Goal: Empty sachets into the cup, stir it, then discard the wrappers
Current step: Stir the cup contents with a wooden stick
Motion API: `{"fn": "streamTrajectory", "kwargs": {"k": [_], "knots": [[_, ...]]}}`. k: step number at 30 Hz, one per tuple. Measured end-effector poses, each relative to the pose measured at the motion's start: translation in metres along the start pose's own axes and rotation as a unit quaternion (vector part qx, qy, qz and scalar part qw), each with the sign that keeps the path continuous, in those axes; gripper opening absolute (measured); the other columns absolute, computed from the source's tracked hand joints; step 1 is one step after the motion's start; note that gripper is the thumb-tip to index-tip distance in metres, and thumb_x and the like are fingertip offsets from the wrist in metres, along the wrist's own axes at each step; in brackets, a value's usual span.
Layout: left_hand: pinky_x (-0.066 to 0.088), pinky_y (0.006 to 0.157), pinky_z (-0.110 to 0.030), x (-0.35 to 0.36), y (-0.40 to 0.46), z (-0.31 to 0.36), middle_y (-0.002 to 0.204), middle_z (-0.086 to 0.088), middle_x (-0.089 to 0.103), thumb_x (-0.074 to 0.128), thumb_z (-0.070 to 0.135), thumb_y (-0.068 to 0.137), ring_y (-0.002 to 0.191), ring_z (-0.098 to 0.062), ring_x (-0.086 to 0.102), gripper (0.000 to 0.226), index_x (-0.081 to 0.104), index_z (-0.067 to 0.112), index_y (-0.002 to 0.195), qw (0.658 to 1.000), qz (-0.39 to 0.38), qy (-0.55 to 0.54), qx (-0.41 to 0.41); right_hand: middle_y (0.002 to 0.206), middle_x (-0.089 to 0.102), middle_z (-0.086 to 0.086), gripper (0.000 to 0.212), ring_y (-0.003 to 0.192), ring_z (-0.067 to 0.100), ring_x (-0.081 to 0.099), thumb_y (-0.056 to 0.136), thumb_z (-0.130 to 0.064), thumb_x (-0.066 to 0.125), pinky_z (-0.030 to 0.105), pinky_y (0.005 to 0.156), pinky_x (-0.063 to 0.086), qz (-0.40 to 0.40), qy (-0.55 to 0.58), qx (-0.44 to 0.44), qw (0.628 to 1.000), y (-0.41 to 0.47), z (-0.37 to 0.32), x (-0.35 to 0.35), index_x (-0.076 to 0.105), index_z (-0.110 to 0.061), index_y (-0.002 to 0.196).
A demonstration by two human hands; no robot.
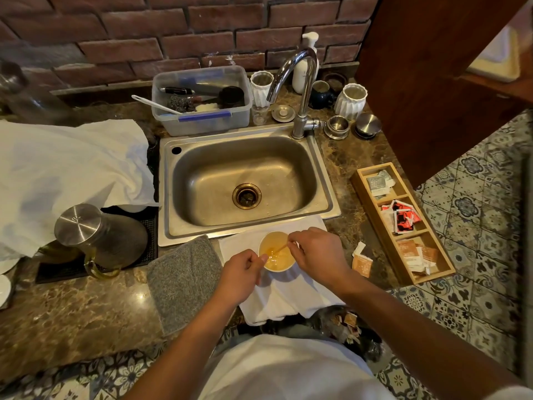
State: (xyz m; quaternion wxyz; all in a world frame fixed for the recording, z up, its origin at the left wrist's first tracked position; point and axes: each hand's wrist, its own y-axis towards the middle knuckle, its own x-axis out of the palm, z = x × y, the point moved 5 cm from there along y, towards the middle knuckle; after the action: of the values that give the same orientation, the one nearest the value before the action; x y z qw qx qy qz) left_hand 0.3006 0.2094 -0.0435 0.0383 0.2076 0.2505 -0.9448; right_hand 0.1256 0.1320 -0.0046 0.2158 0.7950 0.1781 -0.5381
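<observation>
Both hands at the cup [277, 252], stirring step under way.
Left hand [240, 277] grips the rim; right hand [315, 251] pinches a stick [281, 248] in orange liquid. Cup on white cloth [288, 295] before sink [178, 226]. I judge wrappers [362, 261] on tabletop go next.

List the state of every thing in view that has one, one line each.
cup: upright on the white cloth, holds orange liquid
stir stick: tilted, lower end in the liquid
right hand: pinches the stick's top
left hand: grips the cup's side
sachet wrappers: torn, lying beside the wooden tray
wooden tray: three compartments, each with sachets
sink: dry, drain unplugged
faucet: no water running
plastic tub: lid off
</observation>
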Motion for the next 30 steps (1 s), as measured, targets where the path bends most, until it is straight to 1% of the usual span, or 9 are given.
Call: {"fn": "streamTrajectory", "kwargs": {"k": [3, 7, 10, 14, 16, 19, 23, 26, 30], "knots": [[0.047, 0.064, -0.033, 0.002, 0.002, -0.003, 0.060, -0.003, 0.063, 0.060, 0.035, 0.102, 0.054, -0.016, 0.054, 0.041, 0.064, 0.001, 0.079, 1.000, -0.007, -0.015, -0.004, 0.078, 0.076, -0.002, 0.015, 0.070, 0.019, 0.067, 0.094, -0.032, 0.066, 0.030, 0.055, 0.053, -0.021, 0.006, 0.014, 1.000, -0.005, 0.003, -0.002, 0.079, -0.024, 0.097], [0.045, 0.058, -0.032, 0.005, 0.006, -0.009, 0.055, -0.003, 0.060, 0.061, 0.034, 0.102, 0.045, -0.013, 0.050, 0.040, 0.060, 0.008, 0.071, 0.998, -0.026, -0.050, -0.015, 0.081, 0.077, -0.003, 0.019, 0.072, 0.017, 0.067, 0.095, -0.035, 0.063, 0.033, 0.059, 0.056, -0.047, 0.025, 0.035, 0.998, -0.012, 0.004, -0.003, 0.078, -0.026, 0.101], [0.044, 0.056, -0.030, 0.006, 0.010, -0.014, 0.052, -0.002, 0.059, 0.062, 0.034, 0.101, 0.041, -0.012, 0.049, 0.040, 0.058, 0.011, 0.069, 0.998, -0.029, -0.062, -0.017, 0.078, 0.075, -0.004, 0.019, 0.070, 0.015, 0.064, 0.096, -0.037, 0.063, 0.032, 0.062, 0.055, -0.084, 0.070, 0.061, 0.992, -0.013, 0.006, -0.002, 0.077, -0.027, 0.103], [0.043, 0.051, -0.028, 0.007, 0.015, -0.019, 0.049, 0.002, 0.059, 0.063, 0.035, 0.100, 0.039, -0.011, 0.048, 0.040, 0.058, 0.014, 0.066, 0.996, -0.036, -0.075, -0.018, 0.071, 0.069, -0.006, 0.017, 0.065, 0.011, 0.058, 0.095, -0.038, 0.065, 0.027, 0.057, 0.044, -0.101, 0.094, 0.071, 0.988, -0.010, 0.012, -0.002, 0.077, -0.029, 0.105], [0.043, 0.049, -0.027, 0.007, 0.015, -0.020, 0.047, 0.003, 0.058, 0.064, 0.036, 0.100, 0.038, -0.011, 0.047, 0.041, 0.057, 0.016, 0.065, 0.996, -0.037, -0.078, -0.018, 0.074, 0.071, -0.005, 0.019, 0.068, 0.013, 0.060, 0.095, -0.038, 0.065, 0.029, 0.059, 0.048, -0.105, 0.097, 0.065, 0.988, -0.011, 0.011, -0.001, 0.077, -0.029, 0.106], [0.042, 0.048, -0.025, 0.008, 0.016, -0.021, 0.046, 0.003, 0.057, 0.064, 0.036, 0.100, 0.038, -0.012, 0.047, 0.042, 0.058, 0.017, 0.063, 0.996, -0.034, -0.076, -0.017, 0.081, 0.076, -0.003, 0.018, 0.073, 0.015, 0.065, 0.095, -0.036, 0.066, 0.031, 0.064, 0.052, -0.095, 0.116, 0.055, 0.987, -0.011, 0.007, 0.001, 0.078, -0.027, 0.105], [0.041, 0.048, -0.024, 0.008, 0.015, -0.023, 0.046, 0.003, 0.056, 0.063, 0.037, 0.100, 0.037, -0.010, 0.047, 0.042, 0.058, 0.018, 0.063, 0.997, -0.031, -0.073, -0.014, 0.088, 0.079, -0.004, 0.014, 0.079, 0.017, 0.069, 0.094, -0.031, 0.069, 0.031, 0.067, 0.055, -0.039, 0.123, 0.050, 0.990, -0.003, 0.003, 0.000, 0.079, -0.024, 0.100], [0.041, 0.048, -0.025, 0.008, 0.015, -0.022, 0.046, 0.004, 0.056, 0.063, 0.036, 0.100, 0.036, -0.009, 0.046, 0.043, 0.057, 0.018, 0.062, 0.997, -0.030, -0.076, -0.009, 0.077, 0.076, -0.002, 0.008, 0.071, 0.019, 0.068, 0.091, -0.028, 0.073, 0.030, 0.059, 0.051, 0.003, 0.071, 0.039, 0.997, 0.002, 0.000, -0.002, 0.078, -0.024, 0.095], [0.040, 0.049, -0.026, 0.009, 0.015, -0.023, 0.046, 0.003, 0.055, 0.063, 0.037, 0.100, 0.036, -0.009, 0.046, 0.043, 0.057, 0.018, 0.062, 0.996, -0.031, -0.084, -0.001, 0.068, 0.069, 0.002, 0.010, 0.062, 0.022, 0.064, 0.091, -0.030, 0.070, 0.031, 0.051, 0.044, -0.023, 0.011, 0.030, 0.999, -0.001, -0.002, 0.000, 0.072, -0.020, 0.088]]}}
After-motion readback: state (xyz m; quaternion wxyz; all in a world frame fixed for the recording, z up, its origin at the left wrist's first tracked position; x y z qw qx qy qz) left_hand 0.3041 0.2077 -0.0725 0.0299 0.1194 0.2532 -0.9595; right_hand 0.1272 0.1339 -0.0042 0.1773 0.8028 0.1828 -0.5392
